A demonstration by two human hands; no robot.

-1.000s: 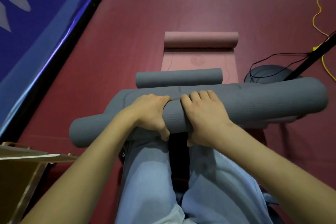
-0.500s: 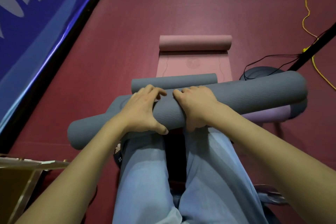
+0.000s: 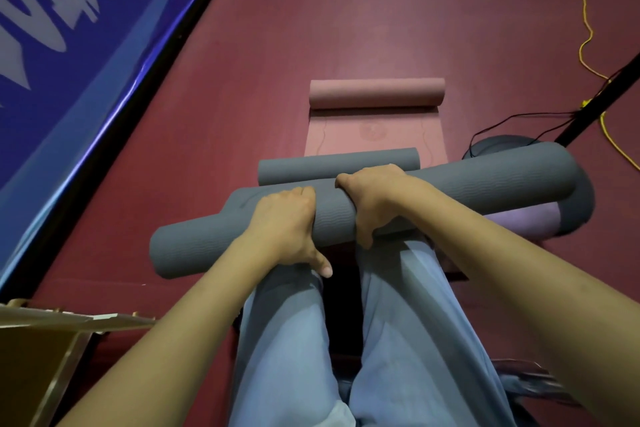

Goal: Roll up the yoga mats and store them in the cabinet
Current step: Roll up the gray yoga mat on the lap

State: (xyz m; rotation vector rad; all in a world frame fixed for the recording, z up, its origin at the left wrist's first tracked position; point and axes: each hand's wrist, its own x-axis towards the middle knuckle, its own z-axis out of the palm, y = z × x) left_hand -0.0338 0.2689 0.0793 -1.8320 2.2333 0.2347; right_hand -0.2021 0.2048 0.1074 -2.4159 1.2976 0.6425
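Observation:
A thick rolled grey yoga mat [image 3: 467, 189] lies across my knees, tilted up to the right. My left hand [image 3: 284, 229] and my right hand [image 3: 375, 199] both grip its middle, side by side. Under its right end shows the mat's loose tail with a purple underside [image 3: 519, 220]. Beyond it a smaller grey roll [image 3: 337, 166] lies on the floor. Farther away a pink mat [image 3: 374, 130] lies partly flat, with its far end rolled [image 3: 376, 93].
A dark red floor [image 3: 346, 10] stretches ahead. A blue banner [image 3: 69, 45] runs along the left. A brown cardboard-coloured edge [image 3: 52, 329] sits at the lower left. A black pole [image 3: 595, 107], black cable and yellow cord [image 3: 585, 45] are at the right.
The grey roll has tilted more, its right end rising. Both hands shifted their grip around it, and the camera view moved slightly down.

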